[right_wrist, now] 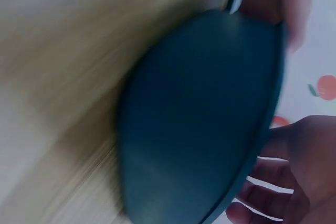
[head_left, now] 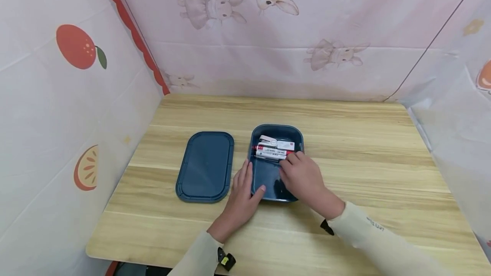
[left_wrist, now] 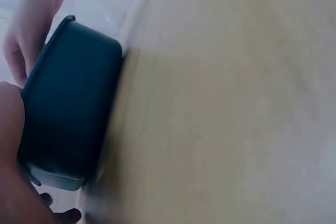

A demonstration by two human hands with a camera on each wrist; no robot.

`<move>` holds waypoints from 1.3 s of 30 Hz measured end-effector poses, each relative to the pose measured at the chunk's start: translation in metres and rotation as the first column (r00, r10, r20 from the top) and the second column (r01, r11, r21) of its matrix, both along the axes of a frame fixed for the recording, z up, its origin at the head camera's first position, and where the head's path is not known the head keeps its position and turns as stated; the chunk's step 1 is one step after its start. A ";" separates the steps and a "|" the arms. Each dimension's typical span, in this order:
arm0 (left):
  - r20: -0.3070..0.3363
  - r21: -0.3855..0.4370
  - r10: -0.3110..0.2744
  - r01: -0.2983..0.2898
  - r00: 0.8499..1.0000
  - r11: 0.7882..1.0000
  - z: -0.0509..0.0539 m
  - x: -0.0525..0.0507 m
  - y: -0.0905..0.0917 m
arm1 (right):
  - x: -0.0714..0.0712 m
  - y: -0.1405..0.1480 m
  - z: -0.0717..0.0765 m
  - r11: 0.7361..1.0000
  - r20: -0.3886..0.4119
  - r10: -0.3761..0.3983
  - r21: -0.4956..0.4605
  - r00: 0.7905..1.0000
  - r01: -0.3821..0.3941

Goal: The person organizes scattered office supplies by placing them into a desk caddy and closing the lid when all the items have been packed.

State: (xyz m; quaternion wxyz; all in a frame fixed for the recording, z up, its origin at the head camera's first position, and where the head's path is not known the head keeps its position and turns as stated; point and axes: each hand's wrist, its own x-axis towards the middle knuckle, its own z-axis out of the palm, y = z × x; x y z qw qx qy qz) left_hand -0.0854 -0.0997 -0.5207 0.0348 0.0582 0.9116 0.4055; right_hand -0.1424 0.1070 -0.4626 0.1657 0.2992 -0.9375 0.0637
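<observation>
A dark blue open box (head_left: 268, 184) stands on the table. Inside its far half lie a white marker with red ends (head_left: 270, 150), slim pens (head_left: 264, 157) beside it, a small white box (head_left: 285, 145) and a pale clip-like item (head_left: 267, 140). My right hand (head_left: 307, 180) reaches over the right wall with curled fingers and pinches the marker's right end; its fingertips are partly hidden. Along the box's left wall my left hand (head_left: 241, 195) lies with fingers straight, its thumb at the near left corner. The left wrist view shows the box's outer wall (left_wrist: 73, 98) close up.
A matching dark blue lid (head_left: 206, 167) lies flat to the left of the box. The wooden table (head_left: 364, 148) is bordered by printed cloth at the back (head_left: 245, 67) and both sides.
</observation>
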 end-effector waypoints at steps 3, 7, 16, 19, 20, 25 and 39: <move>-0.016 0.007 0.001 -0.001 1.000 1.000 0.007 -0.001 -0.004 | 0.011 -0.012 0.002 0.999 -0.022 0.025 -0.043 0.999 -0.026; -0.036 0.010 0.033 -0.033 0.999 0.999 0.020 -0.007 -0.015 | 0.024 -0.028 0.003 0.995 -0.030 0.063 -0.078 0.998 -0.065; -0.046 -0.056 0.165 -0.168 0.985 0.984 0.039 -0.042 -0.086 | 0.057 -0.073 0.010 0.978 0.055 0.163 -0.143 0.985 -0.154; -0.049 -0.105 0.205 -0.209 0.978 0.972 0.042 -0.058 -0.112 | 0.068 -0.089 0.006 0.977 0.094 0.190 -0.118 0.977 -0.178; -0.053 -0.121 0.213 -0.218 0.976 0.968 0.042 -0.064 -0.119 | 0.071 -0.094 0.005 0.978 0.101 0.193 -0.104 0.976 -0.182; -0.070 -0.176 0.257 -0.265 0.964 0.948 0.035 -0.098 -0.149 | 0.080 -0.115 -0.005 0.982 0.133 0.183 0.014 0.974 -0.186; -0.059 -0.314 0.402 -0.400 0.914 0.861 0.015 -0.146 -0.188 | 0.074 -0.151 -0.042 0.999 0.248 0.015 -0.051 0.969 -0.002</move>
